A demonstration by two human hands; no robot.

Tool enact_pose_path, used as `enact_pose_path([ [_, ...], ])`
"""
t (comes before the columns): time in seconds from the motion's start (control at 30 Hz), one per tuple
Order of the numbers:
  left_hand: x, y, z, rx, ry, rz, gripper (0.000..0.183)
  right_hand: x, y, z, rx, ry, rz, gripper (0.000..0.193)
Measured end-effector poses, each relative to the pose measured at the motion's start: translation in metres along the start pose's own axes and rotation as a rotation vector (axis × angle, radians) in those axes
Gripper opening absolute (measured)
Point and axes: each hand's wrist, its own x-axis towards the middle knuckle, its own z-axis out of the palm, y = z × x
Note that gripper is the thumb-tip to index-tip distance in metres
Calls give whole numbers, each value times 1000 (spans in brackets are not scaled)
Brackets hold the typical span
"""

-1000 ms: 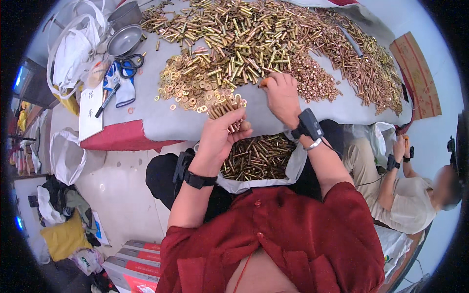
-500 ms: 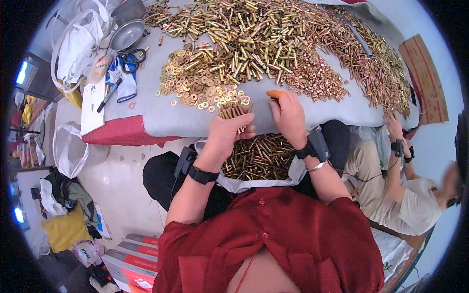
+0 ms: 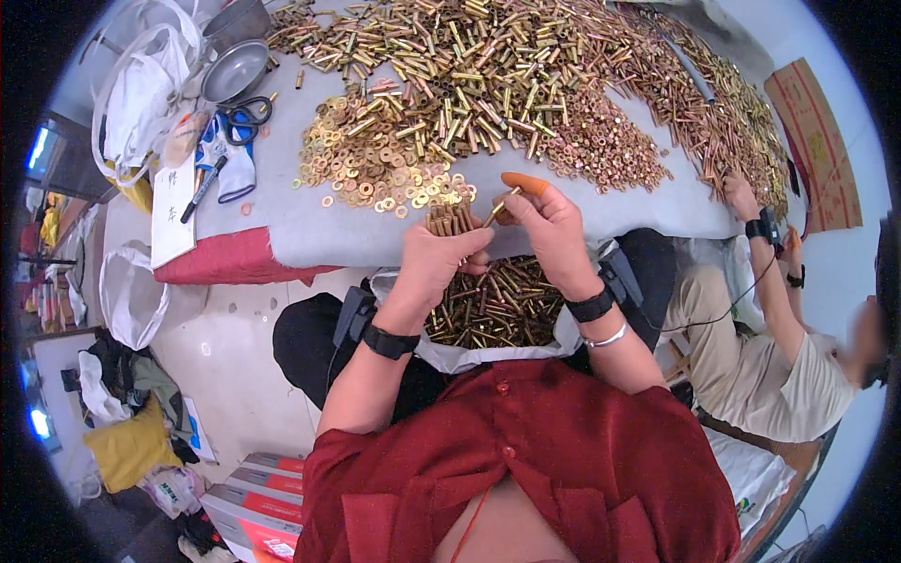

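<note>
Right hand [image 3: 549, 225] brought brass piece [image 3: 502, 207] to left hand [image 3: 439, 253]; co-worker's hand [image 3: 741, 196] reached pile [image 3: 690, 127].

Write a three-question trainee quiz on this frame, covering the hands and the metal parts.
1. True or false: the left hand is empty.
2. Which hand wears the orange fingertip cover?
3. Fill in: from the person's view, the pile of flat, round, gold-coloured metal rings lies to the ____ of the pile of small, copper-coloured metal pieces.

Key: 1. False; it grips a bunch of slim, bronze-coloured metal pieces. 2. The right hand. 3. Left.
</note>
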Motion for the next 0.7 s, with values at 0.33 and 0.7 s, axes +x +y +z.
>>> enact_pose_path([
  [0.33,6,-1,-3,-135,-60,106,17,3,-8,16,-271,-84,76,26],
  [0.7,13,27,-32,-346,204,220,15,40,26,47,-978,-178,-873,17],
])
